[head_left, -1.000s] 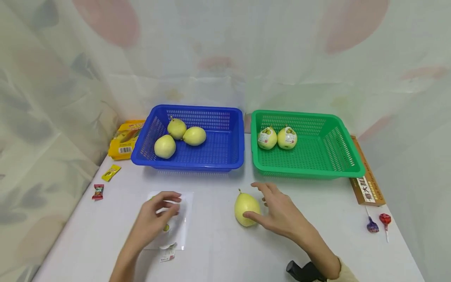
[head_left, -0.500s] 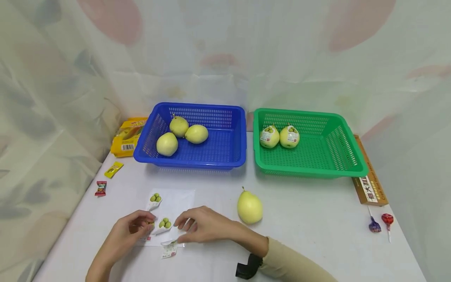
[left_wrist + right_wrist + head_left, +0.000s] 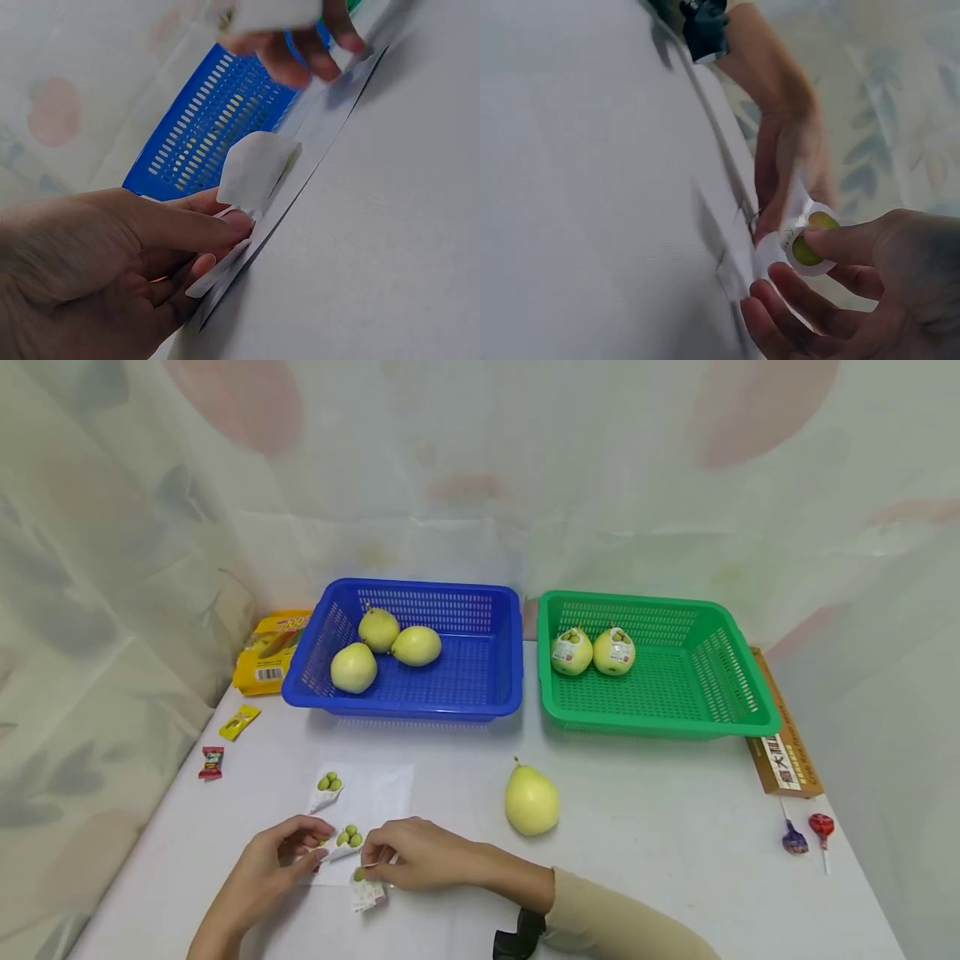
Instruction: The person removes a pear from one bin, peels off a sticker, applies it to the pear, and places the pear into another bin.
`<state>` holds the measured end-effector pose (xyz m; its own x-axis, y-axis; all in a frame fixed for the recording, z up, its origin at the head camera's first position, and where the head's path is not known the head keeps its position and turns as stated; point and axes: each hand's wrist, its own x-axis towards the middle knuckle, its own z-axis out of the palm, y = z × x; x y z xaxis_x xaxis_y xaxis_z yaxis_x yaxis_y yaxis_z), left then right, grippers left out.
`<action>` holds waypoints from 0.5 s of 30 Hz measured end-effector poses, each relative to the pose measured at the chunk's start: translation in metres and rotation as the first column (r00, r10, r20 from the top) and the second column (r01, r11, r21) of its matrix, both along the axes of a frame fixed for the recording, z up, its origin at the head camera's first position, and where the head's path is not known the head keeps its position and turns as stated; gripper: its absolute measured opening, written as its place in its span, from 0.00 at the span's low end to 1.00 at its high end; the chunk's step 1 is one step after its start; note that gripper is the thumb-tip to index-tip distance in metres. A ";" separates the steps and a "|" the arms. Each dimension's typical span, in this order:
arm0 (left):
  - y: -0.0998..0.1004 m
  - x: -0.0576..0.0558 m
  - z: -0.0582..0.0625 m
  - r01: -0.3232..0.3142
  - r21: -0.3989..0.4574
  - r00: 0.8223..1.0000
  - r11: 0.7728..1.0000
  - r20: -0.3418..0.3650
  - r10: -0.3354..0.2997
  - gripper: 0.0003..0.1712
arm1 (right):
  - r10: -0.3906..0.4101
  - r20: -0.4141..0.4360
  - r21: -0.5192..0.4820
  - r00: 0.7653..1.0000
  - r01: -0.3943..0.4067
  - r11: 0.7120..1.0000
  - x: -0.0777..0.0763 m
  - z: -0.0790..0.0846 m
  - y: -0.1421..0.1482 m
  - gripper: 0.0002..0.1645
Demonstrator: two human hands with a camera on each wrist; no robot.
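My right hand (image 3: 420, 856) pinches a peeled pear-print sticker (image 3: 368, 893) between thumb and forefinger, over the front edge of the sticker sheet (image 3: 390, 787). In the right wrist view, the round printed end of this sticker (image 3: 814, 244) shows under the thumb. My left hand (image 3: 258, 872) holds the sheet at its lower left, with thumb and fingers curled at the edge. Half-lifted stickers (image 3: 349, 837) curl up from the sheet beside the left fingertips; one such sticker (image 3: 259, 169) stands up in the left wrist view. A yellow-green pear (image 3: 532, 802) sits on the table, right of the sheet.
Behind stand a blue basket (image 3: 465, 710) with three plain pears and a green basket (image 3: 675, 727) with two stickered pears. Yellow packaging (image 3: 270, 652) and small sweets (image 3: 212, 762) lie left. A brown box (image 3: 791, 768) and two lollipops (image 3: 821, 827) lie right.
My right hand has left the pear, crossed left to the sheet and now grips a sticker that was at its front edge. My left hand has moved down-left onto the sheet.
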<state>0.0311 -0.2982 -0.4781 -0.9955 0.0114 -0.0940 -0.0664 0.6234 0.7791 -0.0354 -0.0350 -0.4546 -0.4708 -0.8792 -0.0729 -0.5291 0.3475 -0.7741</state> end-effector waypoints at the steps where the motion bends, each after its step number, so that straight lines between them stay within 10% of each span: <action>1: 0.001 -0.001 0.001 -0.005 -0.005 1.000 1.000 0.016 0.005 0.15 | -0.013 0.024 -0.016 1.000 0.013 1.000 0.001 0.004 0.006 0.06; 11: 0.024 -0.015 0.027 -0.027 -0.065 0.997 0.998 -0.074 0.023 0.15 | -0.209 0.118 -0.217 0.971 0.230 0.949 -0.010 0.046 0.104 0.04; 15: 0.061 -0.028 0.032 0.098 0.069 0.982 0.993 -0.166 -0.086 0.14 | -0.295 0.098 -0.253 0.950 0.311 0.916 -0.018 0.046 0.146 0.07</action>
